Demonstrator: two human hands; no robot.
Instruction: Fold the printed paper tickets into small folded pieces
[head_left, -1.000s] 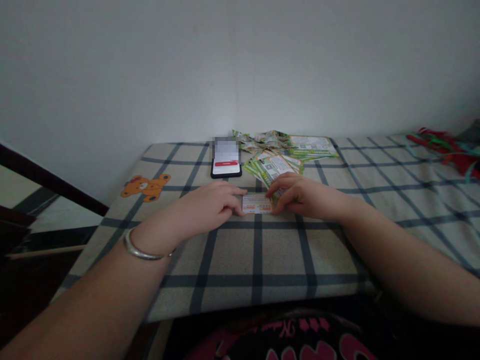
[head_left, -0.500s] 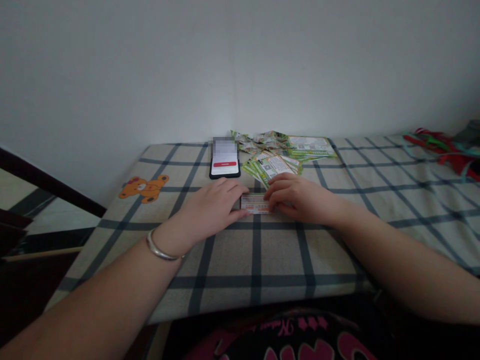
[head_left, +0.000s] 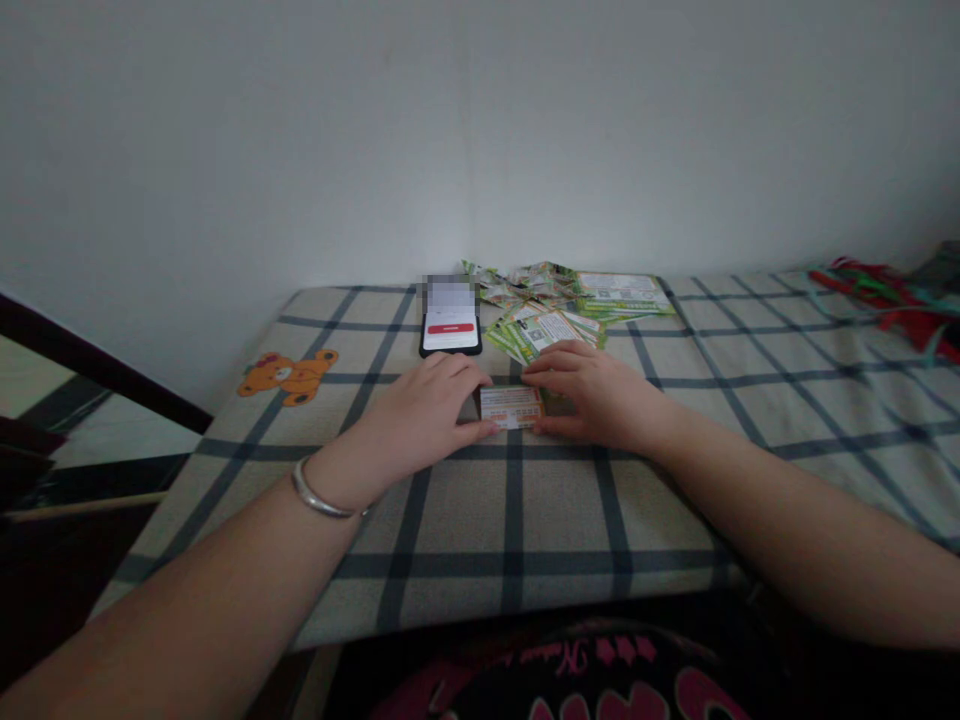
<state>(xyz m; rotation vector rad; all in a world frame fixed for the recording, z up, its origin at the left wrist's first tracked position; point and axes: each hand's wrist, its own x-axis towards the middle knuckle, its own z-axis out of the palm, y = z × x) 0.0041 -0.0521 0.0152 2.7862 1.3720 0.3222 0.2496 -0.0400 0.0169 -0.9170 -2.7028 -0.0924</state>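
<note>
A small white card (head_left: 511, 406) with orange and grey print lies on the checked tablecloth between my two hands. My left hand (head_left: 435, 400) grips its left end, the thumb at the near corner and the curled fingers at the far one. At the opposite end, my right hand (head_left: 589, 395) holds the card in the same way, thumb near and fingers bent over the far side. Whether it is one card or a thin stack, I cannot tell. Just beyond the right fingers, green-and-white printed packets (head_left: 547, 328) lie fanned out.
A phone (head_left: 450, 330) with a lit screen lies beyond my left hand. Crumpled wrappers (head_left: 532, 284) and more flat packets (head_left: 626, 293) are near the wall. An orange bear picture (head_left: 289, 377) is at the left; red and green fabric (head_left: 885, 295) lies far right.
My right hand has shifted slightly, its thumb now showing at the card's near right corner, and more of the card is visible. The left hand has barely moved.
</note>
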